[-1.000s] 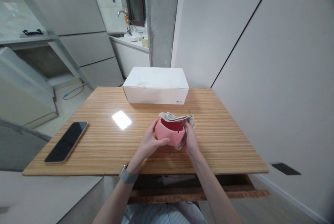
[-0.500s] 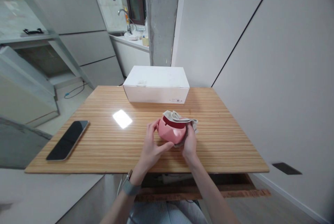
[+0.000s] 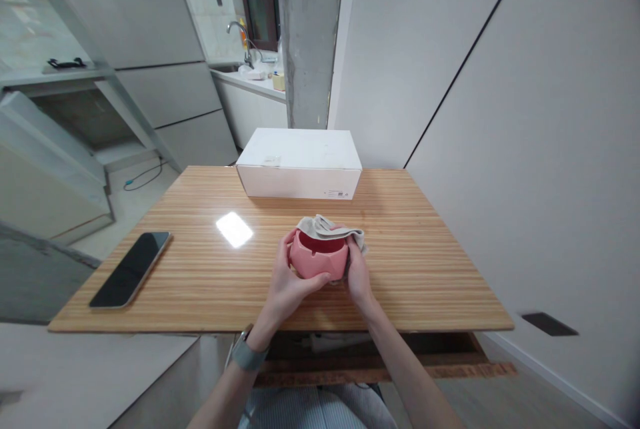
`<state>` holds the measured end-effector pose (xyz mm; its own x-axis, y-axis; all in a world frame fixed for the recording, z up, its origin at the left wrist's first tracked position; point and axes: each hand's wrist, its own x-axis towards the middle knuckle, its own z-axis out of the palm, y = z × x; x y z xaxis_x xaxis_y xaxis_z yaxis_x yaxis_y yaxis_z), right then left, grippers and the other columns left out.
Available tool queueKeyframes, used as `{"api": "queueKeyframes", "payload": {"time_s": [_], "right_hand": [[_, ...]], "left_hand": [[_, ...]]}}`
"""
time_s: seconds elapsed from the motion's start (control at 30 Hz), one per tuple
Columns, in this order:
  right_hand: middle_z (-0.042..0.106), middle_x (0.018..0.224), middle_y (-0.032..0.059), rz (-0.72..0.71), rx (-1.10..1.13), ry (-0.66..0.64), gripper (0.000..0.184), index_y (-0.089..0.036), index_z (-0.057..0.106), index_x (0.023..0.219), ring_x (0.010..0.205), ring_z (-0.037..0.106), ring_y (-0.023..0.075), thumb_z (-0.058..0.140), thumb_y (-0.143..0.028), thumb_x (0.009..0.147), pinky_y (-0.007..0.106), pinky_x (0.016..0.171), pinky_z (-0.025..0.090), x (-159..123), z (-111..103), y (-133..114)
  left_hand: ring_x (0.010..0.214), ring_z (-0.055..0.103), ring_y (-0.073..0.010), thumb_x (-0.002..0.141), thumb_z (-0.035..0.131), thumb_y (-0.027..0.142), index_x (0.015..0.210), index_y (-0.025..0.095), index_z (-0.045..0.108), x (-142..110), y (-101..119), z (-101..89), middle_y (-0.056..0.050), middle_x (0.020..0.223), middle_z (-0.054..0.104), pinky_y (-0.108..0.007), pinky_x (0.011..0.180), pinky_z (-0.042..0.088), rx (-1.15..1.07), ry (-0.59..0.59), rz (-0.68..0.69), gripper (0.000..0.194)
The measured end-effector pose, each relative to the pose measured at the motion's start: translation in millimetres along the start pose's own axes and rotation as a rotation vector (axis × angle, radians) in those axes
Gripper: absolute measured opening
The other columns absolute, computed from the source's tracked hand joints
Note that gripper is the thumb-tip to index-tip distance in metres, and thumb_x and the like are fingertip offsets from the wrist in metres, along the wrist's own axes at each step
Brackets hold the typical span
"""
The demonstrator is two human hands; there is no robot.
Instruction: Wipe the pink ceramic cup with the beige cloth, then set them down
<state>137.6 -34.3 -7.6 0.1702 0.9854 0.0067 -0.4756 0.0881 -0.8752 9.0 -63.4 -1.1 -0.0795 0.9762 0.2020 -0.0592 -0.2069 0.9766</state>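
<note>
A pink faceted bowl [image 3: 319,261] with a notched rim sits between my two hands over the middle of the wooden table [image 3: 200,275]. My left hand [image 3: 287,282] wraps around the bowl's left side, thumb across its front. My right hand [image 3: 358,274] presses a beige cloth [image 3: 325,227] against the bowl's right and far side. The cloth drapes over the far rim. A grey watch is on my left wrist.
A closed white cardboard box [image 3: 299,162] stands at the table's far edge. A black phone [image 3: 131,269] lies face up near the left front corner. A white wall runs close along the right. Kitchen cabinets and a sink are behind on the left.
The bowl has been turned and shifted slightly left between my hands, its opening now more level. The cloth has moved along the far rim with my right hand.
</note>
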Motion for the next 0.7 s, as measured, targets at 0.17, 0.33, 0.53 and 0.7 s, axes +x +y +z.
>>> {"api": "queueKeyframes", "payload": {"time_s": [0.17, 0.33, 0.53, 0.7], "right_hand": [[0.068, 0.107, 0.0002, -0.189, -0.101, 0.101, 0.027, -0.022, 0.066, 0.098, 0.111, 0.056, 0.0156, 0.052, -0.041, 0.084, 0.03, 0.105, 0.035, -18.8, 11.5, 3.4], [0.069, 0.102, -0.0004, -0.075, -0.048, 0.19, 0.031, -0.022, 0.066, 0.096, 0.107, 0.059, 0.0162, 0.052, -0.046, 0.082, 0.032, 0.102, 0.038, -12.9, 5.3, 4.6], [0.072, 0.086, -0.0014, 0.194, 0.199, 0.069, 0.033, -0.024, 0.067, 0.087, 0.097, 0.065, 0.0205, 0.059, -0.053, 0.074, 0.035, 0.091, 0.049, 2.3, 1.8, -10.4], [0.072, 0.092, -0.0014, 0.172, 0.189, 0.008, 0.033, -0.023, 0.068, 0.091, 0.102, 0.063, 0.0202, 0.061, -0.051, 0.075, 0.034, 0.096, 0.046, -0.9, 5.3, -12.5]], "left_hand": [[0.121, 0.046, -0.0285, 0.046, 0.088, 0.028, 0.128, 0.022, 0.041, -6.3, -5.7, 14.3, -0.009, 0.125, 0.046, -0.045, 0.106, 0.034, 0.23, 0.255, 0.17, 0.095], [0.116, 0.049, -0.0278, 0.054, 0.084, 0.031, 0.124, 0.021, 0.05, -4.7, -1.1, 4.3, -0.009, 0.12, 0.049, -0.043, 0.104, 0.037, 0.135, 0.124, 0.148, 0.079], [0.106, 0.055, -0.0251, 0.056, 0.084, 0.024, 0.119, 0.022, 0.057, 14.7, 4.2, -20.1, -0.009, 0.117, 0.057, -0.037, 0.096, 0.041, 0.004, -0.091, 0.003, 0.068], [0.121, 0.049, -0.0289, 0.055, 0.083, 0.021, 0.126, 0.022, 0.05, 13.2, -3.9, -21.7, -0.01, 0.129, 0.055, -0.039, 0.104, 0.037, -0.131, -0.2, -0.154, 0.079]]}}
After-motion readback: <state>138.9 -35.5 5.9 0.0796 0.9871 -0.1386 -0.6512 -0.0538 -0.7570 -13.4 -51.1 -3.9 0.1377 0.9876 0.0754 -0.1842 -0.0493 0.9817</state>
